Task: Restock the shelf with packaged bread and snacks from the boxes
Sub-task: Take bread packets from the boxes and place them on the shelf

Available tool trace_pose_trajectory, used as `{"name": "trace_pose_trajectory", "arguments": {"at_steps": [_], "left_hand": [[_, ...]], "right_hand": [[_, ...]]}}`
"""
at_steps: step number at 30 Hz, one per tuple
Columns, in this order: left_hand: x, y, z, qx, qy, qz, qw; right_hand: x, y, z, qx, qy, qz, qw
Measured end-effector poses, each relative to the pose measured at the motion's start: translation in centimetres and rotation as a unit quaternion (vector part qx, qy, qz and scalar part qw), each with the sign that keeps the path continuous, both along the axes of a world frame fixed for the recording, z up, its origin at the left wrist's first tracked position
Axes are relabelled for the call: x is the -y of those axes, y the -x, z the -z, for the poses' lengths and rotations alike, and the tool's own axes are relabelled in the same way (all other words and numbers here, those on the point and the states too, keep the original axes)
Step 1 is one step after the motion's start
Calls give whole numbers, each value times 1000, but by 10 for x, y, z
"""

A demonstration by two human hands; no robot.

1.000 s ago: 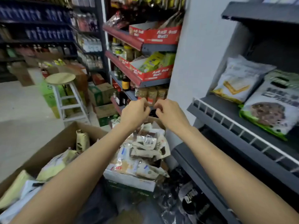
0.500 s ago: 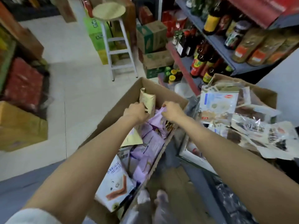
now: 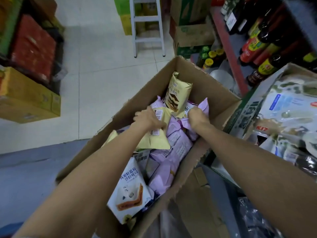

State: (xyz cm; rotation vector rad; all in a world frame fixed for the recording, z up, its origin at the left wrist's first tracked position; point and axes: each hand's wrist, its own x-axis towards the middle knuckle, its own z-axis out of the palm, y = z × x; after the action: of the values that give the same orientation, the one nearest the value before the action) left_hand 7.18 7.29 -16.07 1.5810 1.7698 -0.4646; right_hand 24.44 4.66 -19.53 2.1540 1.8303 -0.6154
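An open cardboard box (image 3: 221,100) on the floor holds several bread packs. My left hand (image 3: 147,120) grips a pale yellow pack (image 3: 158,138) lying near the box's middle. My right hand (image 3: 197,117) is curled round the top of a lilac pack (image 3: 205,107). More lilac packs (image 3: 173,152) lie under both hands. A yellow pack with a layered-bread picture (image 3: 178,97) stands upright at the far end. A white pack with a toast picture (image 3: 130,193) leans at the near end. A second box (image 3: 247,109) at the right holds clear-wrapped snacks (image 3: 289,114).
Sauce bottles (image 3: 257,45) fill the low red-edged shelf at the upper right. A white step stool (image 3: 147,26) stands on the tiled floor beyond the box, with cartons (image 3: 192,35) beside it. Yellow and red boxes (image 3: 29,93) are stacked at the left.
My view has swung from the shelf down to the box on the floor. Both hands went from mid-air into the box and took hold of a yellow and a lilac pack.
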Motion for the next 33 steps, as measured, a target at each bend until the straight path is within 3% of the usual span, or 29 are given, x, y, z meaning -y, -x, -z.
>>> {"name": "trace_pose_trajectory", "arguments": {"at_steps": [5, 9, 13, 15, 19, 23, 25, 29, 33], "left_hand": [[7, 9, -18, 130, -49, -102, 985], [15, 16, -46, 230, -108, -174, 952], [29, 14, -91, 320, -143, -209, 913], [39, 13, -121, 399, -118, -207, 886], [72, 10, -180, 586, 16, -186, 789], [115, -12, -234, 650, 114, -135, 739], [138, -30, -253, 674, 135, -147, 711], [178, -70, -290, 694, 153, -147, 689], [224, -111, -335, 694, 183, -49, 695]], "right_hand": [[13, -16, -32, -112, -145, 95, 978], [29, -20, -96, -137, -260, 40, 955], [37, -13, -160, -279, -289, 36, 915], [50, -11, -193, -347, -303, 71, 885], [92, -1, -254, -441, -373, 134, 805], [138, 11, -307, -437, -442, 132, 772], [159, 12, -330, -424, -484, 180, 744], [208, -9, -368, -463, -514, 359, 626], [287, -49, -399, -435, -526, 392, 617]]}}
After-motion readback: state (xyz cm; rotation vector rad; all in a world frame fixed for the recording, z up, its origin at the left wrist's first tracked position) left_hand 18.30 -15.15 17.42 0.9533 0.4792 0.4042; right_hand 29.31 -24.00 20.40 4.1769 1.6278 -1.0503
